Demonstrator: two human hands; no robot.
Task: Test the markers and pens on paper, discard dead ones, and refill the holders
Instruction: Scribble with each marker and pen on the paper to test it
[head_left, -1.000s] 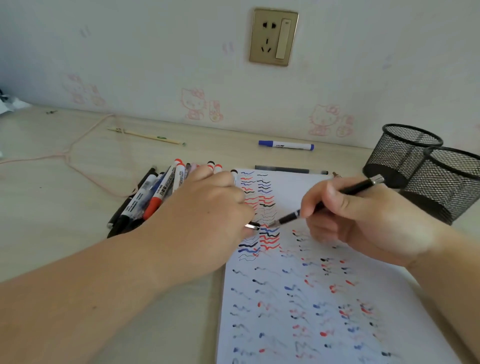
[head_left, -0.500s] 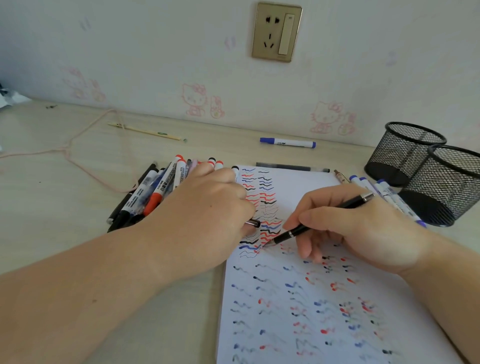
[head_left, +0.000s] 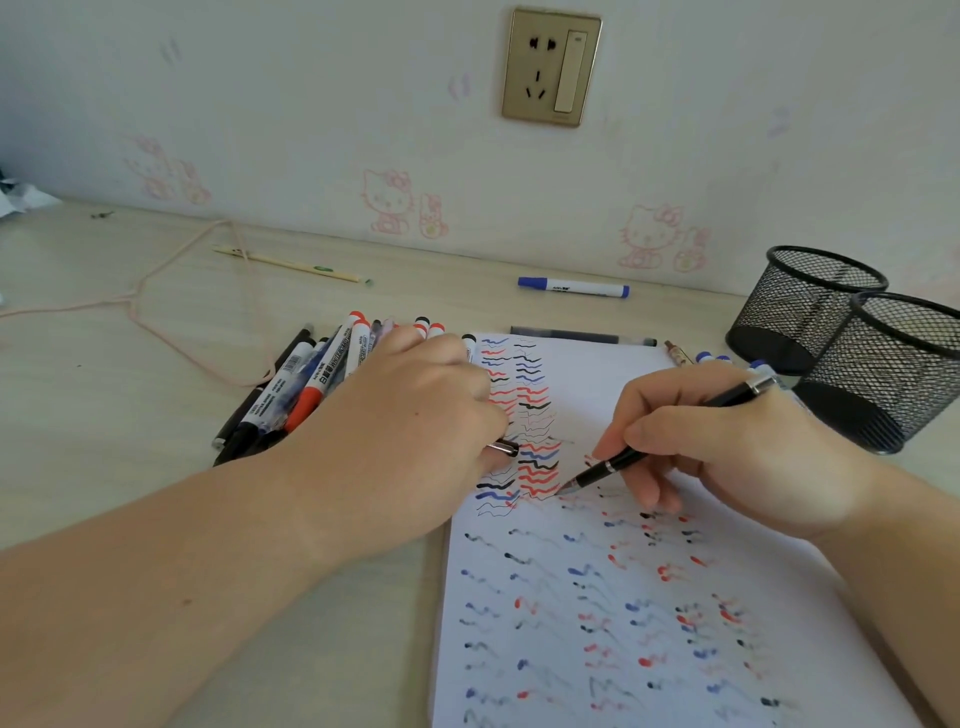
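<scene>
1. The right hand (head_left: 727, 452) pinches a slim black pen (head_left: 670, 435) between thumb and curled fingers; its tip touches the paper (head_left: 597, 597) just right of the red wavy lines, and its silver-ringed rear end sticks out past the knuckles.
2. The left hand (head_left: 415, 421) lies knuckles-up on the paper's left edge, fingers curled around a small black-and-silver piece (head_left: 503, 448) – only its end shows, so whether it is a cap cannot be told.
3. That hand covers the near ends of a heap of markers (head_left: 322, 374) lying just beside the paper; red, black and white barrels fan out to its left.
4. The white sheet is filled with red, blue and black squiggles, smudged lower down; its bottom is cut off by the frame.
5. Behind the right hand a few blue-capped markers (head_left: 711, 357) peek out, mostly hidden.
6. Two round black mesh holders (head_left: 831, 312) stand touching at the right – the nearer one is cropped.
7. A blue-capped white marker (head_left: 574, 287) lies apart near the wall.
</scene>
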